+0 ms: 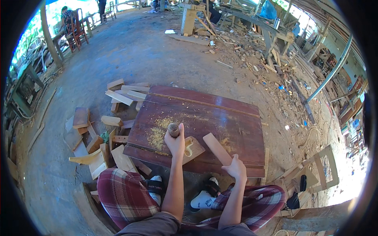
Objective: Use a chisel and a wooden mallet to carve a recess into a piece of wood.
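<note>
My left hand (175, 144) is wrapped round an upright, thick, round wooden tool handle (173, 128); whatever lies below the fist is hidden. Beside that hand, a small wooden block (195, 153) with a pale curved, carved shape on its face lies at the near edge of a reddish-brown wooden table (189, 106). My right hand (236, 169) grips the near end of a flat wooden bat (216, 148), which points away and to the left over the tabletop. The bat and the tool handle are apart. Sawdust and shavings (159, 131) are scattered left of my left hand.
Loose wood offcuts (94, 145) are heaped on the floor left of the table. A wooden chair frame (315, 173) is at the right. Farther off are a workbench (256, 25), strewn scraps (252, 59), a slanting metal pole (332, 70) and a seated person (67, 19).
</note>
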Demonstrator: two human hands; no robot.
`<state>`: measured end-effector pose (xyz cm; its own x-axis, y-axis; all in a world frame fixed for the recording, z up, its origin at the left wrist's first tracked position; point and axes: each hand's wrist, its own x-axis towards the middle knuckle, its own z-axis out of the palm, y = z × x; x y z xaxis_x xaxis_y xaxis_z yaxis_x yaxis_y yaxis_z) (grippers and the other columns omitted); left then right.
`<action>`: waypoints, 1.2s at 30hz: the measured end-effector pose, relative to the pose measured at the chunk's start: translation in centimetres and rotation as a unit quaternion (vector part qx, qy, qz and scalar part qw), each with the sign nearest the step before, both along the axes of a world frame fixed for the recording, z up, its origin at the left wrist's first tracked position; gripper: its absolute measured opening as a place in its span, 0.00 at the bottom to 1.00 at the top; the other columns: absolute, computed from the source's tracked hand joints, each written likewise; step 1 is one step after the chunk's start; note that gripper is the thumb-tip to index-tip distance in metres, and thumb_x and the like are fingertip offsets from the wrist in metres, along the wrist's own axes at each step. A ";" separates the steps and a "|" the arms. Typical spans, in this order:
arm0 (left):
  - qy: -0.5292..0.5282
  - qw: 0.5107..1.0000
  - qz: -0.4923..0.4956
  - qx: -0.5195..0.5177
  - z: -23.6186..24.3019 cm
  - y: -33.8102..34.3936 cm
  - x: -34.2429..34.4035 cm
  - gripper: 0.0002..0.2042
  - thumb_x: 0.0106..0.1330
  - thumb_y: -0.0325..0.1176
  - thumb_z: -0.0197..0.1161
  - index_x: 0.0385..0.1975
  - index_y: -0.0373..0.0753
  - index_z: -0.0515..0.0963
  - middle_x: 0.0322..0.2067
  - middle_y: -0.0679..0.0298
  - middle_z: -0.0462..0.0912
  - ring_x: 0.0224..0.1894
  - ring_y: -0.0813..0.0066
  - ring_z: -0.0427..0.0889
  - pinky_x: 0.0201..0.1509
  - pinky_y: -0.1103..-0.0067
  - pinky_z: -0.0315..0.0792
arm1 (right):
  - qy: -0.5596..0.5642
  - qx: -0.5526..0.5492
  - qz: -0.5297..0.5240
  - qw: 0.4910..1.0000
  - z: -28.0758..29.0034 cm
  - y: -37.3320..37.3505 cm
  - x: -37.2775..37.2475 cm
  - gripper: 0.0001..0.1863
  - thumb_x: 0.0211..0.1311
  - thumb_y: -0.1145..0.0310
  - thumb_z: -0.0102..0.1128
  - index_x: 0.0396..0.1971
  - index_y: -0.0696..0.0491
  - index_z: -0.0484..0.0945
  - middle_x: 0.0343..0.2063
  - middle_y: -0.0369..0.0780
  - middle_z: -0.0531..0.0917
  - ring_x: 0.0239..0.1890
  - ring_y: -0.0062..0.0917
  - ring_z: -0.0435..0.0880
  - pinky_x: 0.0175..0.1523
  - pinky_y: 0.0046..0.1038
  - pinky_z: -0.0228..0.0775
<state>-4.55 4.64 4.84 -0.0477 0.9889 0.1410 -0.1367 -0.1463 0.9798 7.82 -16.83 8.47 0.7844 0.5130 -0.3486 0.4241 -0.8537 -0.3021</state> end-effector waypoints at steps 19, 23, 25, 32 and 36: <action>0.061 0.959 -0.122 0.250 0.5 -6.3 5.9 0.10 0.54 0.31 0.67 0.21 0.39 0.71 0.21 0.60 0.74 0.29 0.56 0.73 0.35 0.67 0.64 | 0.019 0.118 0.058 0.991 -4.6 0.5 1.5 0.32 0.45 0.54 0.67 0.47 0.61 0.72 0.41 0.56 0.81 0.46 0.44 0.81 0.49 0.39 0.72; 0.043 0.976 -0.098 0.189 -0.9 -6.5 5.7 0.10 0.54 0.32 0.67 0.20 0.40 0.71 0.21 0.61 0.74 0.29 0.56 0.73 0.35 0.67 0.64 | 0.022 0.124 0.052 0.991 -4.3 0.2 1.5 0.29 0.46 0.57 0.69 0.46 0.60 0.74 0.39 0.52 0.82 0.43 0.39 0.83 0.47 0.35 0.72; 0.073 0.979 -0.065 0.177 -0.9 -6.7 5.7 0.10 0.53 0.34 0.67 0.20 0.41 0.72 0.20 0.61 0.75 0.29 0.57 0.73 0.35 0.68 0.65 | 0.018 0.106 0.056 0.993 -4.7 0.3 1.2 0.29 0.46 0.57 0.69 0.45 0.60 0.74 0.39 0.52 0.82 0.43 0.39 0.83 0.47 0.35 0.72; 0.042 0.987 -0.054 0.148 -0.5 -7.4 5.2 0.10 0.51 0.35 0.68 0.19 0.41 0.73 0.19 0.62 0.75 0.28 0.59 0.75 0.34 0.69 0.66 | 0.020 0.063 0.060 0.996 -4.8 1.3 0.5 0.29 0.48 0.53 0.67 0.43 0.60 0.73 0.41 0.52 0.81 0.45 0.40 0.82 0.48 0.36 0.71; 0.046 0.987 -0.051 0.143 -1.9 -6.8 4.7 0.10 0.51 0.36 0.68 0.17 0.42 0.73 0.16 0.61 0.74 0.23 0.59 0.76 0.29 0.70 0.67 | 0.021 0.039 0.059 0.997 -6.3 1.4 0.6 0.30 0.49 0.52 0.66 0.44 0.60 0.73 0.41 0.53 0.81 0.46 0.42 0.81 0.49 0.37 0.71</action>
<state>0.17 -2.15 2.93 0.0768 0.9066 0.4150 -0.0783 -0.4095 0.9090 8.41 -15.45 2.22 0.7027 0.6280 -0.3344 0.5063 -0.7716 -0.3851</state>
